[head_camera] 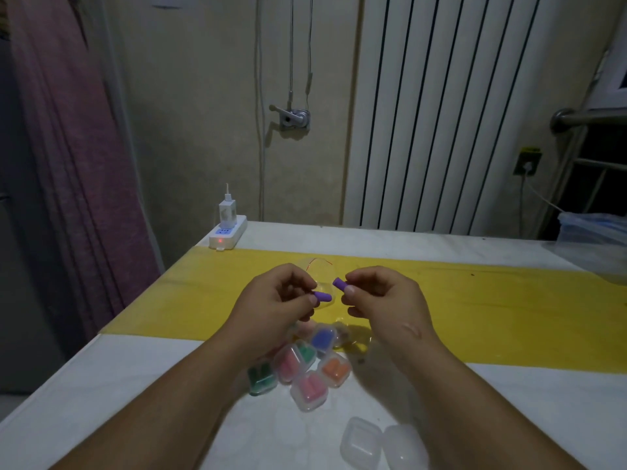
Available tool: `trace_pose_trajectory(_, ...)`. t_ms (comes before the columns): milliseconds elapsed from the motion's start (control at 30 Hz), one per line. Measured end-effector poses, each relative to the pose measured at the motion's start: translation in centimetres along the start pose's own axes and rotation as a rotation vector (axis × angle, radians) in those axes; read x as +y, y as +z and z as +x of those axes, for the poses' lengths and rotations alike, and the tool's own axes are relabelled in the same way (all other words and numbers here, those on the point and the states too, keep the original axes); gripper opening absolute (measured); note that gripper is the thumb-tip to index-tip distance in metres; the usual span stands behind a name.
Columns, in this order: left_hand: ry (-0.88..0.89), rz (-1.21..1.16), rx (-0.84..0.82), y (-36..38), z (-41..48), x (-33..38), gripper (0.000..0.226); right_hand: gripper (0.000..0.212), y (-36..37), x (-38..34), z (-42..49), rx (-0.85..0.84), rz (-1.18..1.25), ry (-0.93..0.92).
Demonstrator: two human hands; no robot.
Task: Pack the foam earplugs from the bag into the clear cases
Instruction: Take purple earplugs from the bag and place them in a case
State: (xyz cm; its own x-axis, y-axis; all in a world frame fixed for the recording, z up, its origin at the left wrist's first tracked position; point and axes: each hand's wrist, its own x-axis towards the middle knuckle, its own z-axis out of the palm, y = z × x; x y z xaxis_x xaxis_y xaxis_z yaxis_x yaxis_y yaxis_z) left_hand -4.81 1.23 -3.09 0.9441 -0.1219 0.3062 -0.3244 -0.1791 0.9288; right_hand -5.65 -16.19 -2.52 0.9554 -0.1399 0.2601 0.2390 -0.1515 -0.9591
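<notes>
My left hand [271, 300] pinches a purple foam earplug [322, 295] between thumb and fingers. My right hand [380, 296] pinches a second purple earplug [339, 285]. Both hands hover above the yellow strip [509, 310] of the table, the two plugs a short gap apart. Behind them lies the clear bag [319, 266] with a red line on it. Below my hands sits a cluster of closed clear cases holding coloured plugs: blue [323, 338], orange [335, 368], pink [308, 390], green [261, 378]. An open empty clear case [383, 444] lies at the near right.
A white power strip [228, 236] with a charger plugged in stands at the table's far left corner. A clear plastic bag and a blue-lidded container [593, 232] sit at the far right edge. A radiator and a wall stand behind the table.
</notes>
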Motion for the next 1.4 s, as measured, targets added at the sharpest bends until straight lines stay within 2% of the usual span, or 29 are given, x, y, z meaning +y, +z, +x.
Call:
trace_pose_trajectory(233,-0.018,-0.028,-0.044,-0.1,0.0,-0.1,0.02,0.023,0.7,0.4,-0.2,-0.077,-0.027,-0.032)
trace_pose_trajectory(600,-0.015,-0.014,-0.053,-0.3,-0.1,0.3,0.022,0.014,1.1,0.8,-0.3,-0.156,-0.023,-0.025)
trace_pose_trajectory(700,-0.002,0.069,-0.034,-0.2,-0.2,0.3,0.021,0.014,1.1,0.9,-0.3,-0.126,0.023,0.002)
trace_pose_trajectory(800,0.082,0.283,-0.026,0.0,-0.3,0.5,0.019,0.015,0.8,1.3,0.1,-0.013,0.024,0.018)
trace_pose_trajectory(867,0.189,0.449,-0.11,0.2,-0.6,0.9,0.018,0.015,0.6,1.7,0.4,0.035,-0.019,0.033)
trace_pose_trajectory(967,0.364,0.627,-0.326,1.0,-1.3,1.3,0.015,0.016,0.3,2.2,0.9,0.058,-0.08,0.044)
trace_pose_trajectory(1100,0.446,0.698,-0.614,1.8,-1.8,1.8,0.046,0.015,0.0,2.4,1.3,0.087,-0.117,0.036)
trace_pose_trajectory(1167,0.465,0.748,-0.725,2.0,-2.0,2.0,0.054,0.013,-0.1,2.3,1.3,0.085,-0.132,0.033)
trace_pose_trajectory(1267,0.5,0.823,-0.78,2.5,-2.2,2.1,0.054,0.013,-0.1,2.2,1.3,0.093,-0.136,0.018)
trace_pose_trajectory(1400,0.467,0.81,-0.849,2.7,-2.5,2.1,0.044,0.013,-0.2,2.1,1.2,0.102,-0.126,0.006)
